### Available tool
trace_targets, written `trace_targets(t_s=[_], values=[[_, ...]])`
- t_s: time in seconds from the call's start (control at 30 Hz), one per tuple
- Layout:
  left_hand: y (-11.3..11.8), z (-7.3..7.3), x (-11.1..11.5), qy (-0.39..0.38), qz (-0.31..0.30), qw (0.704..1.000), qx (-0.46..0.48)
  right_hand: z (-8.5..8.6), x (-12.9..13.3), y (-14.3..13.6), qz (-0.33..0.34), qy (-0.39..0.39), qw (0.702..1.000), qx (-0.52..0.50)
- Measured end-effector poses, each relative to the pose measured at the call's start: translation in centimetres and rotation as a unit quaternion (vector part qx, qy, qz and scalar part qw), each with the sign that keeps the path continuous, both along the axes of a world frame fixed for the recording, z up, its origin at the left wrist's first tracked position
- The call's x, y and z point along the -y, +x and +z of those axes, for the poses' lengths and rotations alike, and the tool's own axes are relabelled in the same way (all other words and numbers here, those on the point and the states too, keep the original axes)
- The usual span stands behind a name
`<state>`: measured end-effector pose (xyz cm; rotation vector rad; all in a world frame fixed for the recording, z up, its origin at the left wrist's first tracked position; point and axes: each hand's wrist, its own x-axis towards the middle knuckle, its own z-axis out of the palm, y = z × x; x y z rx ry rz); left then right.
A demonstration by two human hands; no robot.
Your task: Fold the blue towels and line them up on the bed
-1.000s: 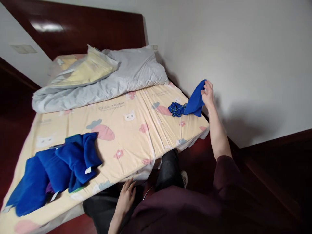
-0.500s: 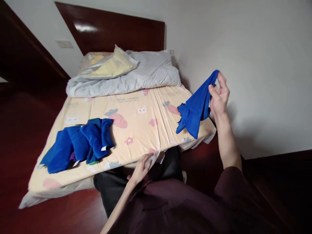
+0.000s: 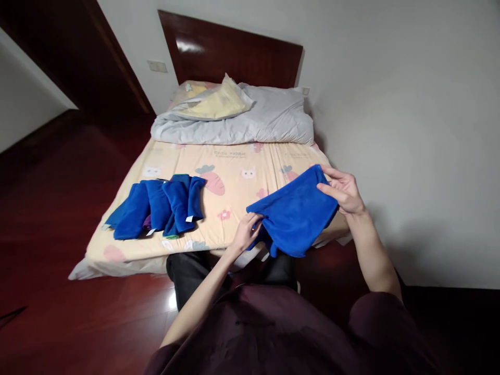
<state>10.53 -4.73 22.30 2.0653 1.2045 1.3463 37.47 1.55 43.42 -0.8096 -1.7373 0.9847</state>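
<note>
A blue cloth towel [image 3: 297, 213] hangs stretched between my two hands, above the near right edge of the bed. My left hand [image 3: 247, 233] is closed on its left corner. At the upper right corner, my right hand [image 3: 344, 191] pinches the cloth between thumb and fingers. The lower part of the towel droops in loose folds over my lap. To the left, a pile of folded blue towels [image 3: 158, 205] lies overlapping on the bed, with white tags showing and bits of purple and green at the edges.
The bed [image 3: 234, 229] has a cream sheet printed with carrots and cats. A grey quilt [image 3: 269, 120] lies rolled at the head, with a yellow bundle [image 3: 219, 101] on top. Behind stands a dark wooden headboard [image 3: 234, 49]. A white wall [image 3: 422, 130] rises on the right.
My right hand has come down, bringing the blue towel nearer. My left hand has risen from the bed edge and taken hold of the towel's other corner. The view has shifted left.
</note>
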Motion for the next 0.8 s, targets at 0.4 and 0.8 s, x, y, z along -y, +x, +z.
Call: trace_targets(t_s=[0.4,0.8], values=[[-1.7,6.9,4.3,0.041,0.200,0.971,0.121,-4.4,2.7,-3.7,-0.044,0.217,0.913,0.343],[-0.3,10.6,7.1,-0.038,0.050,0.995,0.083,-8.0,9.3,-9.7,0.033,0.095,0.974,0.201]])
